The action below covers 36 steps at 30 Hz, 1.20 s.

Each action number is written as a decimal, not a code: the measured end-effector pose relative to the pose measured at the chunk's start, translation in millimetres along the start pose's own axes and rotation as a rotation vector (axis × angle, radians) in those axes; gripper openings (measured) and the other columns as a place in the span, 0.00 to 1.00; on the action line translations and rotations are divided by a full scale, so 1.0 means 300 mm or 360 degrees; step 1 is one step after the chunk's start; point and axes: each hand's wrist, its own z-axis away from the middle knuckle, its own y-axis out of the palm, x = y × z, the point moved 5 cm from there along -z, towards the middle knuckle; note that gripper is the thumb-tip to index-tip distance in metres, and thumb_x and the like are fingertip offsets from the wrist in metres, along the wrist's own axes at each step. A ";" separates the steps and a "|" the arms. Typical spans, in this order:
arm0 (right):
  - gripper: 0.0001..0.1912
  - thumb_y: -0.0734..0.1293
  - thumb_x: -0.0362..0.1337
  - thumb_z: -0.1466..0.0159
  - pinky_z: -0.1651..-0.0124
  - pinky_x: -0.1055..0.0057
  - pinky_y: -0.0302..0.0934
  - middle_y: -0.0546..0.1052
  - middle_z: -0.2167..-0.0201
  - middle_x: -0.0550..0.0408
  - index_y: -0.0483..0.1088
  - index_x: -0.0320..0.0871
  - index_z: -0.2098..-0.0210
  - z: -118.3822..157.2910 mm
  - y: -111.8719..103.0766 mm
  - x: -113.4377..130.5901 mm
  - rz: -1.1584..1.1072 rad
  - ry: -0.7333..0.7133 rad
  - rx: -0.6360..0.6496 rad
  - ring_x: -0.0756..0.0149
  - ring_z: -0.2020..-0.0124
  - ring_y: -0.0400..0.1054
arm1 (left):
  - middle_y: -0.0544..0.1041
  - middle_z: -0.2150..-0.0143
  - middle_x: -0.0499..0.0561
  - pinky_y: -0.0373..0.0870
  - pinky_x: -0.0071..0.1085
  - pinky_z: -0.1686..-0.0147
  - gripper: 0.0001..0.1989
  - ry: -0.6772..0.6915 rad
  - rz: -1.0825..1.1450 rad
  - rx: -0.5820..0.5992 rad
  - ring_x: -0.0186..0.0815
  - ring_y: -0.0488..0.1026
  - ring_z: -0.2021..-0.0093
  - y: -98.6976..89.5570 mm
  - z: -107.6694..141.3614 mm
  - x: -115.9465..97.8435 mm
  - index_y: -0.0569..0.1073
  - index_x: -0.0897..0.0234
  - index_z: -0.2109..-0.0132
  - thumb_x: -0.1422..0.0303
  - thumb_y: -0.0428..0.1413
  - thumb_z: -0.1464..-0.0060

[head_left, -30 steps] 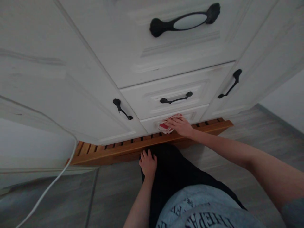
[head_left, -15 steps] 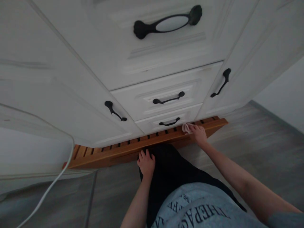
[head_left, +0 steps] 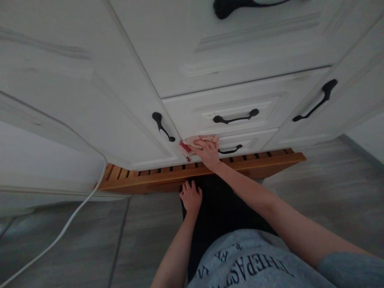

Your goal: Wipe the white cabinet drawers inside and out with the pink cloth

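Observation:
A pink cloth with red spots and a red patch lies under my right hand, pressed against the left part of the lowest white drawer front, beside its black handle. My left hand rests on my dark-clothed knee, fingers apart and holding nothing, just in front of the edge of a slatted wooden bench. The bench runs low along the foot of the white cabinet.
Above is another drawer with a black handle. Cabinet doors with black handles flank the drawers. A white cable hangs at the left and runs down over the grey floor.
My right hand has moved left and up with the cloth, from the bench slats to the lowest drawer front. The camera view has shifted. My left hand stays on my knee.

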 end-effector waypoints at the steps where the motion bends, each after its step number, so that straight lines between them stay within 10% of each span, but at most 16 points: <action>1: 0.23 0.62 0.37 0.28 0.39 0.51 0.49 0.75 0.43 0.57 0.67 0.69 0.38 0.006 0.058 0.001 -0.0013 -0.0068 0.0097 0.56 0.46 0.63 | 0.67 0.36 0.64 0.67 0.46 0.48 0.23 -0.0004 -0.0003 -0.0003 0.51 0.63 0.36 0.000 -0.001 0.003 0.68 0.62 0.37 0.63 0.47 0.36; 8: 0.15 0.65 0.33 0.31 0.44 0.60 0.53 0.78 0.45 0.59 0.77 0.55 0.50 0.231 0.238 -0.043 -0.0058 -0.0417 0.0522 0.61 0.47 0.66 | 0.69 0.38 0.63 0.66 0.46 0.49 0.22 -0.0004 0.0004 0.0000 0.51 0.63 0.38 0.002 -0.025 -0.007 0.70 0.63 0.39 0.64 0.47 0.37; 31: 0.11 0.65 0.41 0.30 0.40 0.58 0.52 0.77 0.45 0.59 0.77 0.59 0.51 0.190 0.234 -0.004 -0.0175 -0.0732 0.0798 0.61 0.39 0.62 | 0.71 0.44 0.63 0.67 0.42 0.54 0.20 0.0043 -0.0127 -0.0023 0.50 0.66 0.43 -0.003 -0.025 -0.034 0.74 0.63 0.44 0.62 0.46 0.37; 36: 0.11 0.66 0.34 0.31 0.42 0.65 0.55 0.75 0.41 0.59 0.77 0.52 0.53 0.231 0.196 -0.142 -0.0098 -0.0759 0.0769 0.67 0.41 0.65 | 0.70 0.41 0.63 0.68 0.43 0.53 0.22 0.0055 -0.0169 -0.0060 0.50 0.66 0.41 -0.013 -0.011 -0.033 0.70 0.63 0.39 0.62 0.45 0.36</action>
